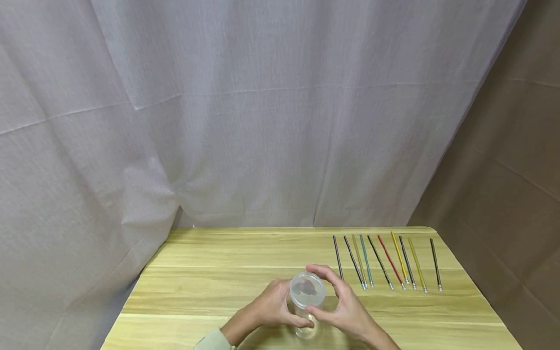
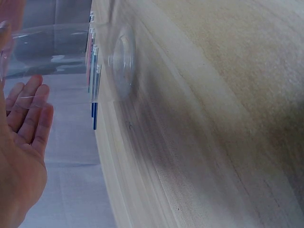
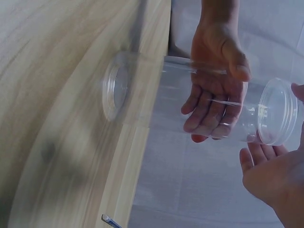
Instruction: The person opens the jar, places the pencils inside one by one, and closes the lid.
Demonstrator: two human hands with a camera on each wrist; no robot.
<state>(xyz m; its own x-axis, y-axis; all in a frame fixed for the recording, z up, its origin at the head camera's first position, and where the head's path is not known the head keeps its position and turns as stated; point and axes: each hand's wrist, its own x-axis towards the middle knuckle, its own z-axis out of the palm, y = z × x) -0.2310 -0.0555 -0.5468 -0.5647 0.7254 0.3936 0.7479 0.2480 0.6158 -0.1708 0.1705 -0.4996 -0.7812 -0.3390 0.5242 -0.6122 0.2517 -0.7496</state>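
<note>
A clear plastic jar [image 3: 168,107] stands upright between both hands, its base right at the wooden tabletop. My left hand [image 1: 274,302] holds the body of the jar, with the fingers seen through the clear wall in the right wrist view. At the top, my right hand [image 1: 347,308] grips the round clear lid [image 1: 307,290], thumb on the near side and fingers on the far side. The lid sits over the mouth of the jar. In the left wrist view, the jar's round base [image 2: 124,64] shows close to the wood.
Several colored pencils lie side by side on the right part of the table [image 1: 197,272], among them a red pencil [image 1: 391,260] and a dark pencil [image 1: 435,265] at the far right. A grey curtain [image 1: 262,146] hangs behind the table's back edge.
</note>
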